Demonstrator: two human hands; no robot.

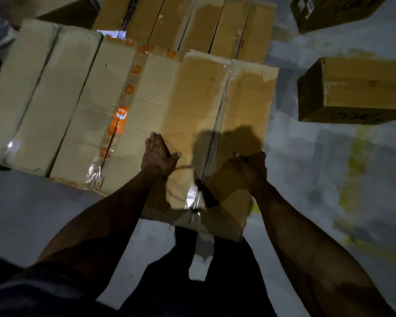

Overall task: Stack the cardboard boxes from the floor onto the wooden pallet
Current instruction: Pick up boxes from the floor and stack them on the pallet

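Box overhanging the near edge of the stack, both hands on its sides.
Left hand [159, 154] lies flat, fingers straight, on the taped cardboard box [217, 124]; right hand [252, 168] curls over its right edge. Uneven pushing could skew it against the orange-taped box [124, 115] or tip it to the floor [329, 179]; pallet hidden.

We see a pale grey concrete floor [329, 161] bearing two brown cardboard boxes [357, 90], well apart [329, 12].

Pale grey concrete floor [318, 170] (dimly lit) with worn yellow paint patches [354, 165].
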